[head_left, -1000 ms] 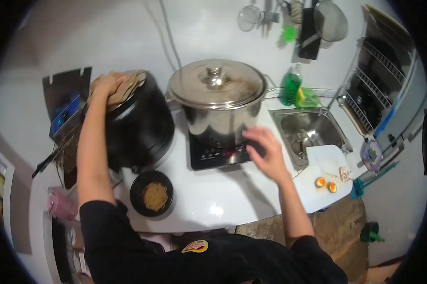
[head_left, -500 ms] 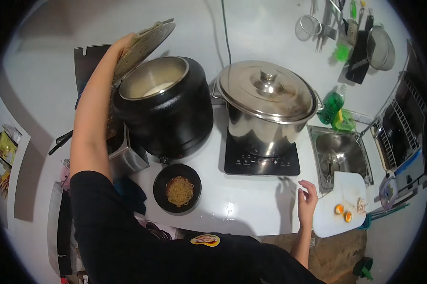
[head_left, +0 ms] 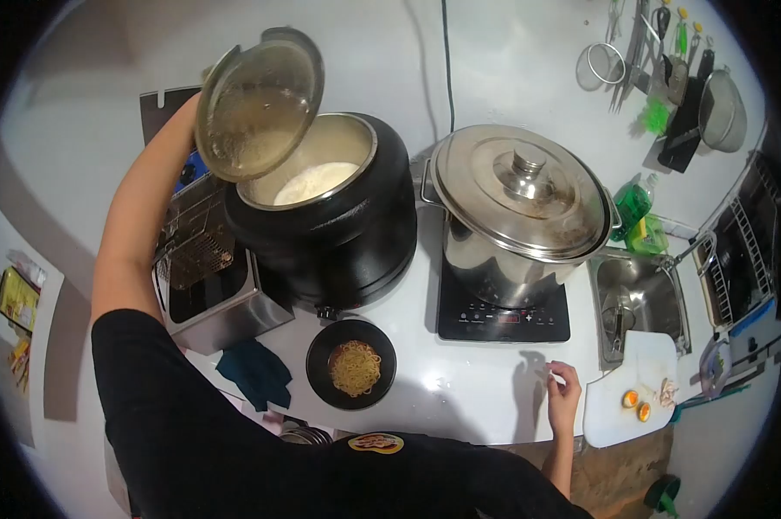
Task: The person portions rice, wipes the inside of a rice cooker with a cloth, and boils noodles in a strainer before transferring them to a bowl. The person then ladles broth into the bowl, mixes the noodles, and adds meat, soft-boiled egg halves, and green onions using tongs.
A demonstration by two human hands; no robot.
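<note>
Kitchen table [head_left: 455, 389] viewed from the head camera, left to right. A wire basket [head_left: 202, 246] sits at a steel-sided appliance [head_left: 234, 316], with a dark teal cloth [head_left: 253, 372] before it on the table. The left forearm [head_left: 139, 208] reaches up past these to a round lid [head_left: 260, 108], raised and tilted so that its wet underside faces the camera. The left hand is behind the lid; its grip is hidden, and whether the fingers are spread or closed cannot be told. Directly below the lid stands the uncovered black pot [head_left: 347, 251], with pale, frothy contents [head_left: 317, 182] inside its metal liner. In front of this pot, a black bowl [head_left: 318, 372] holds noodles [head_left: 356, 368]. To the right, a covered steel pot [head_left: 507, 277] rests on a black induction cooker [head_left: 472, 324]. The right hand [head_left: 564, 394] hovers near the table's front edge, its grip loosely spread with bent fingers and nothing visible between them. Just beside it, a white cutting board [head_left: 611, 415], overlapping the sink [head_left: 641, 285], carries two egg halves [head_left: 631, 399].
</note>
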